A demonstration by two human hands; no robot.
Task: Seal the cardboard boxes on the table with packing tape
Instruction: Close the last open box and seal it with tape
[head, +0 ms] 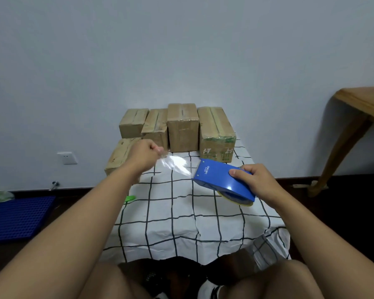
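Clear tape [177, 166] stretched taut between hands above the checked cloth [181, 216]. Left hand [144, 155] pinches the free end; right hand [257, 182] is wrapped round the blue dispenser [216, 180].

Step, as judged: drawing out a length, not yet laid on any box.

Five boxes: four in a row by the wall, tallest [183, 128] mid-row, one [120, 155] nearer, at the left edge, partly behind the left forearm.

Next move calls for lowering the free end onto a top seam, tape kept straight. Near half of cloth offers working room; the left box sits close to the table's edge, so press lightly there.
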